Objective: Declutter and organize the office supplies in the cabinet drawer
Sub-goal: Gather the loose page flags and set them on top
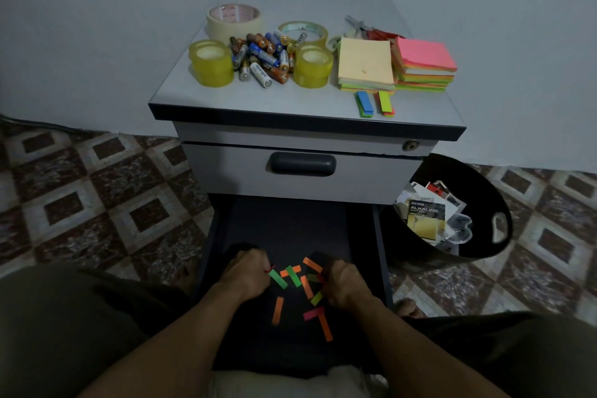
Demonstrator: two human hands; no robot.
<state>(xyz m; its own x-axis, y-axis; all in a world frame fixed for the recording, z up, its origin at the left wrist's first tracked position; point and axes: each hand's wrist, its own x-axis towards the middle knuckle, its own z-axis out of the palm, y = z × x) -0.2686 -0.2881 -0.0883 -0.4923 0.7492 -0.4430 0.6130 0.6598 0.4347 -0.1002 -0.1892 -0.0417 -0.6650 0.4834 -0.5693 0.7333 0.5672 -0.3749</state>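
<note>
The person's 2 bare forearms are reaching forward from between the knees into the open bottom drawer (pixel 284 226) of a small grey cabinet (pixel 323 186). The left hand (pixel 245 275) is lying knuckles-up with its fingers curled, pinching a thin red strip (pixel 270 268) at the fingertips. The right hand (pixel 342 283) is curling its fingers down among the loose paper strips (pixel 307 286), and whether it is gripping one cannot be told. These strips, orange, green and pink, are lying scattered on the dark drawer floor between and just in front of the 2 hands. Above, the upper drawer is sitting closed, showing a dark handle (pixel 302 164). To the right of the cabinet a black bin (pixel 497 203) is standing on the tiled floor, holding battery packaging (pixel 426 213). On the cabinet top, blue and green sticky flags (pixel 374 103) are lying near the front edge, behind them a yellow note pad (pixel 366 64) beside a pink-topped stack of notes (pixel 424 64). A pile of batteries (pixel 263 56) is lying between 2 stacks of yellow tape rolls (pixel 211 63), with a masking tape roll (pixel 233 21) and a clear tape roll (pixel 302 31) sitting farther back.
</note>
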